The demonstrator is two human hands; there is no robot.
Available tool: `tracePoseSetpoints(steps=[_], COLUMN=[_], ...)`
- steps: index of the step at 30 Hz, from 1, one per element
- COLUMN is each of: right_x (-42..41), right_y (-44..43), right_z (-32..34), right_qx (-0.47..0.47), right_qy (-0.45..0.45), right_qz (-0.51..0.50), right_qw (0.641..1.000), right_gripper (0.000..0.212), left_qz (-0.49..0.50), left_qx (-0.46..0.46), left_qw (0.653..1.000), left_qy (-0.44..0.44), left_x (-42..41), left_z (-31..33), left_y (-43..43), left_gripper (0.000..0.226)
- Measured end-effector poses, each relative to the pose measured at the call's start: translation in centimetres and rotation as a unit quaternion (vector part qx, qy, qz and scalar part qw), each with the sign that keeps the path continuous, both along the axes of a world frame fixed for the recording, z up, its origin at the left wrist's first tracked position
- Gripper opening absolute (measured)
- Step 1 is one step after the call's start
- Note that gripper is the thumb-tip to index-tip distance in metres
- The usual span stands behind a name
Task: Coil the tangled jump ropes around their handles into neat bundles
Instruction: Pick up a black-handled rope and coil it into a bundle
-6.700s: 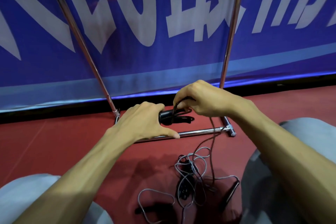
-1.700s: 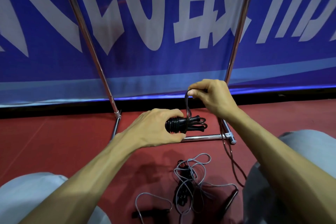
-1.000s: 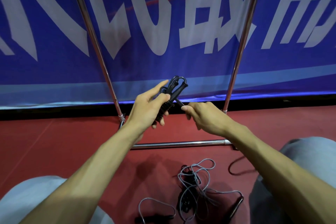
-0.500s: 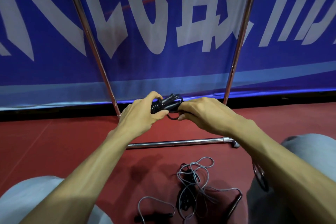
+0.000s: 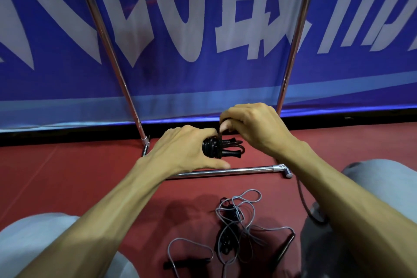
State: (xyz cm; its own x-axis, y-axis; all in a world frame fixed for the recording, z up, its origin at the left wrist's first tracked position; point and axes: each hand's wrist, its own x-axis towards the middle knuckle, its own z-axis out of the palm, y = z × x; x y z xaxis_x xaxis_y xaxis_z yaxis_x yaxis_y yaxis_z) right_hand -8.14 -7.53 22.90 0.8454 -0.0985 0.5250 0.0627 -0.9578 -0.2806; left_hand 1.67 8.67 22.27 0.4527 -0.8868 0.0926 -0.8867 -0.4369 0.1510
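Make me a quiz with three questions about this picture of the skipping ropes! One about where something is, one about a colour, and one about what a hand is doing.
1. Where is the tangled grey rope?
A. Hung on a pole
B. On the red floor
C. Draped over a knee

2. What colour is the bundle in the hands?
A. Black
B. Yellow
C. White

3. What is the left hand doing?
A. Lying flat on the floor
B. Pointing at the banner
C. Gripping the bundle

Answers:
1 B: the grey loops lie on the floor.
2 A: its coils and handles are black.
3 C: its fingers curl round the bundle while the right hand pinches the loose rope above it.
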Motion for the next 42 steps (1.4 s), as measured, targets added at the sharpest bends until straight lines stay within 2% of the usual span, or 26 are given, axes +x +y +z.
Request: tracePoseSetpoints(steps=[4,8,10,13,16,18,21,24,30,33,35,38,42], right_x=[0.3,0.4,0.4,0.6,0.6,0.3,0.1,0.0,-0.6,-0.7,-0.9,-1.0,-0.9], right_y=[-0.7,-1.1,-1.2,-1.1,-0.7,-0.4,-0.1,-0.2,0.0,0.1,0.1,0.0,0.3], right_z=[-0.4,-0.5,-0.8,-1.5,-1.2,-0.8,-0.6,-0.9,-0.1,0.3,0.6,1.1,1.2], right_qx=[0.156,0.231,0.232,0.175,0.17,0.177,0.17,0.139,0.039,-0.046,-0.086,-0.099,-0.093], right_qy=[0.042,0.057,0.083,0.126,0.163,0.192,0.225,0.244,0.29,0.251,0.188,0.123,0.054], right_qz=[0.005,0.017,0.01,-0.009,-0.008,-0.013,-0.01,0.006,0.054,0.031,0.024,0.028,0.059], right_qw=[0.987,0.971,0.969,0.976,0.972,0.965,0.959,0.96,0.955,0.966,0.978,0.987,0.992], right_gripper=[0.012,0.016,0.022,0.026,0.037,0.043,0.045,0.036,0.022,0.018,0.02,0.02,0.016], left_qz=[-0.012,-0.018,-0.02,-0.017,-0.003,0.003,0.038,0.082,0.132,0.14,0.139,0.112,0.07], left_qx=[-0.06,-0.098,-0.138,-0.202,-0.221,-0.231,-0.253,-0.258,-0.193,-0.149,-0.13,-0.096,-0.065], left_qw=[0.998,0.984,0.963,0.925,0.895,0.886,0.891,0.903,0.953,0.97,0.976,0.987,0.995], left_qy=[0.028,0.149,0.229,0.322,0.387,0.401,0.376,0.335,0.193,0.132,0.102,0.057,0.041], left_x=[-0.3,0.2,0.4,0.7,0.9,1.0,1.4,1.8,2.9,2.8,2.5,1.8,1.3], left_z=[0.5,1.1,1.2,1.0,0.8,0.6,0.6,0.5,-1.1,-1.4,-1.2,-1.0,-0.5], left_y=[0.3,0.8,0.7,0.5,0.3,0.0,-0.2,0.0,0.2,0.0,0.0,-0.1,0.0], left_gripper=[0.035,0.021,0.024,0.036,0.062,0.056,0.031,0.017,0.024,0.026,0.027,0.027,0.029])
